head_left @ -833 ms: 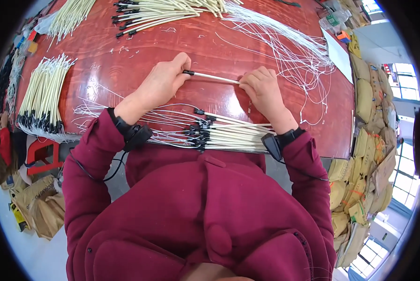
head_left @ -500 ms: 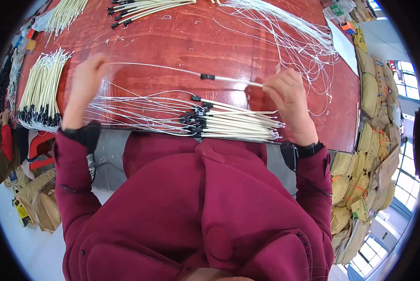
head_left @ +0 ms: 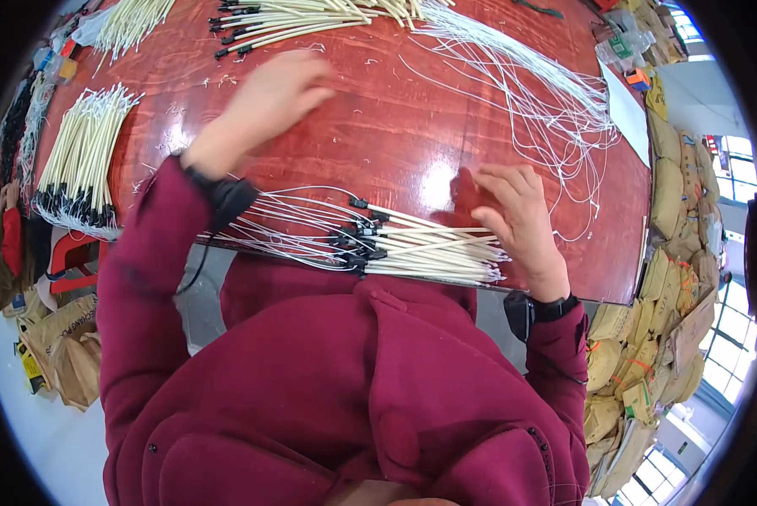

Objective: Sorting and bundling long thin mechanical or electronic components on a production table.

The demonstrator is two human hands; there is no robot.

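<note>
My left hand is raised over the middle of the table, its thumb apart from its fingers and nothing in it. My right hand, also open, hovers beside the right ends of a near pile of cream tubes. Black sleeves sit at the left ends of these tubes, and thin white cords trail leftward from them, partly under my left forearm. Beyond my left hand lies another heap of cream tubes with black ends.
At the left edge stands a thick bundle of cream tubes, with one more bundle farther back. Loose white cords spread over the far right, next to a white sheet. Stacked brown sacks line the right side.
The corded tube held between my hands is now out of them. My left hand has swung inward and away from me; my right hand has opened and dropped slightly nearer.
</note>
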